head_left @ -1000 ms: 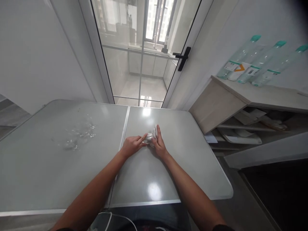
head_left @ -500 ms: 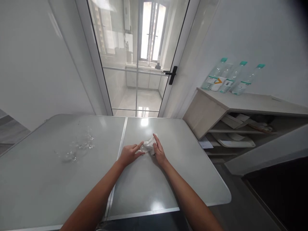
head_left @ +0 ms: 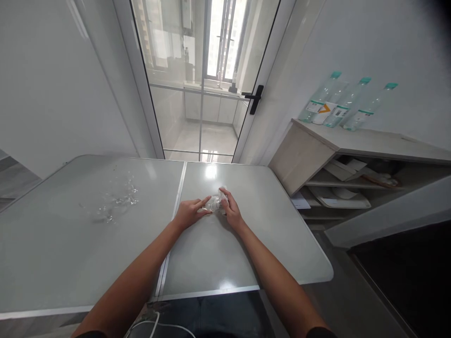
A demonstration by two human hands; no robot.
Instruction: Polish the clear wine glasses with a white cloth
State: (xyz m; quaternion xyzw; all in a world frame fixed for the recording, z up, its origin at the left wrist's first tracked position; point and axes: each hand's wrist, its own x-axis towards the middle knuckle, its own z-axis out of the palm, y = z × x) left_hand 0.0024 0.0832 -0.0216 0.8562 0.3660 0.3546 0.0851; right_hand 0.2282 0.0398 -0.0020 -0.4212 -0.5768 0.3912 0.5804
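Observation:
Over the right half of the table, both hands meet at a small clear, rounded object that looks like glass or plastic; its exact kind cannot be made out. My left hand grips its left end between thumb and fingers. At the other end, my right hand is closed on a crumpled white tissue, pressed against the clear object. The right palm and fingers hide part of both.
Crinkled clear plastic pieces lie on the left half of the grey table. Several green-capped bottles stand on a wooden cabinet at the right. Beyond the table is a glass door. A white cable hangs below the front edge.
The view has tilted down, so the table sits higher in it. My right fingers have curled in closer around the tissue, and more of the clear object shows. My left hand keeps its grip.

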